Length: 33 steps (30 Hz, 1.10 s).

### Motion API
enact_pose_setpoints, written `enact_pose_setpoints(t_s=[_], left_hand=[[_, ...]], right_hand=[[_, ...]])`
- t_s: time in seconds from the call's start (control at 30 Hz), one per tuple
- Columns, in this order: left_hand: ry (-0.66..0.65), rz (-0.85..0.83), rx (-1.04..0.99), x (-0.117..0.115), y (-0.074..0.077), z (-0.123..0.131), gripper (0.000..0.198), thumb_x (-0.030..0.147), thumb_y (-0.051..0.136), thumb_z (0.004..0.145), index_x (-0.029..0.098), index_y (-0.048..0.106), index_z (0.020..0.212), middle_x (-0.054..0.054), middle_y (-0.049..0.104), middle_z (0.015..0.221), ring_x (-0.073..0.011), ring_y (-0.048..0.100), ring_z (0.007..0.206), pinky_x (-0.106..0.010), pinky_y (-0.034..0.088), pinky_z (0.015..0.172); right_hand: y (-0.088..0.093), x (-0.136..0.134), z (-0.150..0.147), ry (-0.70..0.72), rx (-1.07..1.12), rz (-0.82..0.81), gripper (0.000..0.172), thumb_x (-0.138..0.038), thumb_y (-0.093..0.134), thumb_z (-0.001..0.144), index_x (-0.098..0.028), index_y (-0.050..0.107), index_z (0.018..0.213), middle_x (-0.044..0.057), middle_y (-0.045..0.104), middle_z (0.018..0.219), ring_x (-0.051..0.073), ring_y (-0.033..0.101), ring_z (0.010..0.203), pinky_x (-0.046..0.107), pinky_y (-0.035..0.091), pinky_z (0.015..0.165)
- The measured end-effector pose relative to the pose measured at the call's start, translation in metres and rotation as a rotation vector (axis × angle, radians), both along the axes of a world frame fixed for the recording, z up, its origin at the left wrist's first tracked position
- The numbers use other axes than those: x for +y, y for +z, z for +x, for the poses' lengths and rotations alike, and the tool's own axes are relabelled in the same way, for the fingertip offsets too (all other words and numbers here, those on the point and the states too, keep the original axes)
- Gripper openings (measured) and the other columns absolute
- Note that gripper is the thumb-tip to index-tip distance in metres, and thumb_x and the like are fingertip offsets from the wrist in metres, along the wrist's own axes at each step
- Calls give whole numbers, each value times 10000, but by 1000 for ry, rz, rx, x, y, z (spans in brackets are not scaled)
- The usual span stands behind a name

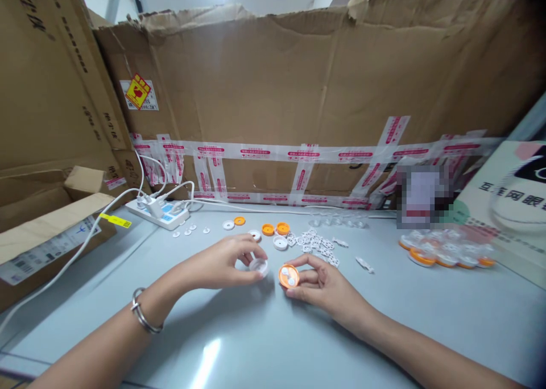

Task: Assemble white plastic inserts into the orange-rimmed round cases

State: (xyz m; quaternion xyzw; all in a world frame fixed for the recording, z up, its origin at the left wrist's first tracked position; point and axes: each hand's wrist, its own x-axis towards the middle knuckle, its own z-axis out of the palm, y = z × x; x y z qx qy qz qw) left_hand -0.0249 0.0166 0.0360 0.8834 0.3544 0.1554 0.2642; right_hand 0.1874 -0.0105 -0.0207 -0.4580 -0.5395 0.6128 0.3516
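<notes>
My left hand (228, 261) pinches a small white round cap (259, 265) just above the grey table (256, 343). My right hand (318, 284) grips an orange round cap (289, 276) with small white pieces inside it, facing me. The two caps are a few centimetres apart at the table's middle. A metal bracelet (143, 315) circles my left wrist. Behind the hands lie loose orange caps (275, 228), white caps (280, 242) and a heap of small white parts (318, 244).
A white power strip (160, 211) with plugged cables sits at the back left. Cardboard walls (298, 93) enclose the table, with cardboard boxes (46, 230) on the left. A clear bag of orange and white caps (447, 251) lies right, beside a printed box (507, 207).
</notes>
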Motion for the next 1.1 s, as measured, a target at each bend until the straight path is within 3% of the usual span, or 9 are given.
enact_pose_setpoints(t_s=[0.1,0.27,0.4,0.53,0.8,1.1], left_hand=[[-36,20,148,-1,-5,-1,187,219,558,743,178,631,910,-26,562,854,-138,543,719,-259,456,667],[-61,24,198,0,-14,3,212,190,601,702,185,638,910,-22,553,839,-139,539,708,-233,445,638],[-58,86,53,-1,-13,8,262,268,618,760,172,601,1004,-57,570,943,-172,538,851,-286,442,757],[-99,212,-185,-6,-10,14,132,192,533,838,157,617,935,-43,577,861,-139,533,829,-267,429,772],[-170,192,-75,-8,-19,23,101,158,557,818,155,657,828,-24,621,763,-111,583,687,-207,460,650],[-388,602,117,-13,-12,16,238,209,416,906,146,641,869,-67,661,755,-136,589,682,-229,471,608]], right_hand=[[-1,0,1,-10,29,40,411,-309,766,558,-205,485,838,6,694,770,149,643,714,303,463,725],[-5,0,2,-6,78,126,425,-306,776,551,-215,410,746,6,672,840,143,635,735,293,467,728],[-5,-2,3,24,94,181,406,-282,771,575,-212,414,754,-2,655,831,124,609,724,279,453,717],[-5,-3,2,104,127,154,374,-268,757,600,-206,440,787,-20,652,773,108,597,702,263,447,696],[-8,-4,-2,203,141,11,423,-261,791,540,-196,446,775,-17,671,733,116,618,675,262,449,667],[-9,-2,2,266,163,-34,425,-250,798,535,-183,485,814,-5,683,728,133,642,699,285,459,704]])
